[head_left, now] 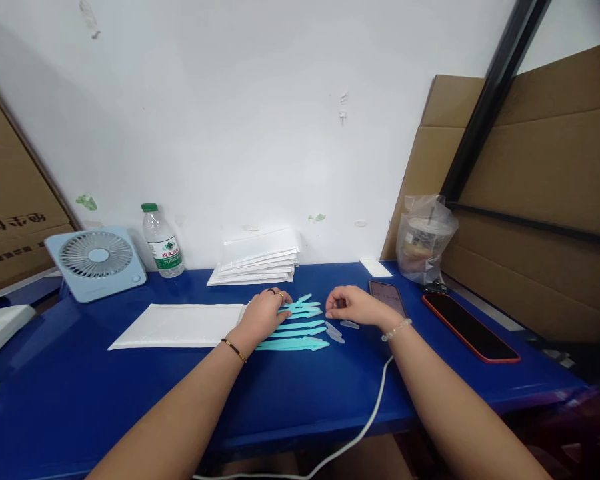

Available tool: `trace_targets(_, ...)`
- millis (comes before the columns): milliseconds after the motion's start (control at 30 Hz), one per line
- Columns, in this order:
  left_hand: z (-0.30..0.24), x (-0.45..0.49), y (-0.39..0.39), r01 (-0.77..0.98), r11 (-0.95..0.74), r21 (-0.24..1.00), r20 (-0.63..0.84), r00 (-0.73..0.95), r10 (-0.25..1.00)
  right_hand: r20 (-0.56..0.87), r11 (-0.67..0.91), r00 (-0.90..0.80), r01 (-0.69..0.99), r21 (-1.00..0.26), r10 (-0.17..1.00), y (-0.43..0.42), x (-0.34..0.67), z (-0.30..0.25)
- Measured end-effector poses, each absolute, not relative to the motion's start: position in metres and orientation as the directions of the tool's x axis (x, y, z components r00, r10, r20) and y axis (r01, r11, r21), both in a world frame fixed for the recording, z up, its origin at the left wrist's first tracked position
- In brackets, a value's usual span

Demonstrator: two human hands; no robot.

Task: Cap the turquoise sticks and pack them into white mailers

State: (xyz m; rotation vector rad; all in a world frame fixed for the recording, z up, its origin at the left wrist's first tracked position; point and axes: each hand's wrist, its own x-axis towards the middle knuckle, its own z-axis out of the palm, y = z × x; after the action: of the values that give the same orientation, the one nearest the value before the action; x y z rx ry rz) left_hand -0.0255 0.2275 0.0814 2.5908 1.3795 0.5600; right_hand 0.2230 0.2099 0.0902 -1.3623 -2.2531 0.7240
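Slim teal sticks with pointed, blade-like heads [293, 344] lie side by side on the blue table, looking like eyebrow razors. My left hand [265, 315] rests over their left ends, with thumb and fingers closed around one of the upper teal sticks. Just right of the heads, my right hand [353, 305] is curled with its fingertips pinched together. Whatever is between those fingertips is too small to make out. Several small translucent covers [335, 332] lie below the right hand. A white padded envelope [180, 325] lies flat to the left, its right end partly behind my left hand.
A stack of white envelopes [260, 260] stands against the wall. A blue fan [97, 261] and a water bottle [163, 243] are back left. On the right are a phone [387, 297], a red-edged phone [467, 327] and a bagged cup [425, 240]. A white cable [375, 413] crosses the front edge.
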Motion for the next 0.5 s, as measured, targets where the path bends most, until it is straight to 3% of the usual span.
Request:
trace_targets(133, 0.086, -0.027, 0.224, 0.712, -0.658, 0.247, 0.222, 0.619, 0.753, -0.072, 0.391, -0.514, 0.73, -0.561, 0.855, 0.205, 0.227, 0.095)
trace_targets(267, 0.087, -0.024, 0.222, 0.701, -0.69, 0.183, 0.148, 0.674, 0.724, -0.035, 0.362, -0.45, 0.76, -0.54, 0.892, 0.206, 0.225, 0.092)
trace_targets(500, 0.085, -0.023, 0.226, 0.696, -0.702, 0.152, 0.188, 0.677, 0.712, 0.082, 0.415, -0.448, 0.724, -0.551, 0.89, 0.212, 0.222, 0.083)
